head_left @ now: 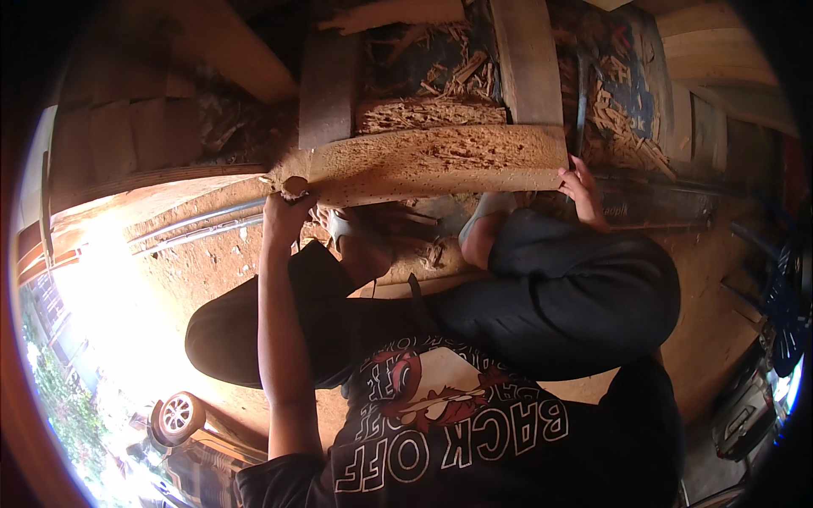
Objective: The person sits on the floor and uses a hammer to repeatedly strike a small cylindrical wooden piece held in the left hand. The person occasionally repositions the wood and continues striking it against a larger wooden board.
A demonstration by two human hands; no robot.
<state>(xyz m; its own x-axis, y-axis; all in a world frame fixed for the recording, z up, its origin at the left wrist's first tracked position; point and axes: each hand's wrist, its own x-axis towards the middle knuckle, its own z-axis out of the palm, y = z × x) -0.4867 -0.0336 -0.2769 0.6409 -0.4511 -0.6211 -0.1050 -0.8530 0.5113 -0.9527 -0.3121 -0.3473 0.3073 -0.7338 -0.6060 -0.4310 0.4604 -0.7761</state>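
A long, pale board (432,159), pitted with holes and crumbling grooves, lies crosswise in front of me above my sandalled feet. My left hand (288,207) grips its left end, beside a small round piece of wood (295,184). Fingers of my right hand (577,190) are closed on the right end. Beyond the board, two upright planks (529,59) (329,85) run away from me, with rotted, splintered wood (432,113) and loose chips (461,72) between them.
More chips (622,127) lie over a dark surface at upper right. A metal pipe (195,222) runs along the dusty floor (161,288) at left. A vehicle wheel (176,413) shows at lower left by a bright opening. Dark clutter (775,296) stands at far right.
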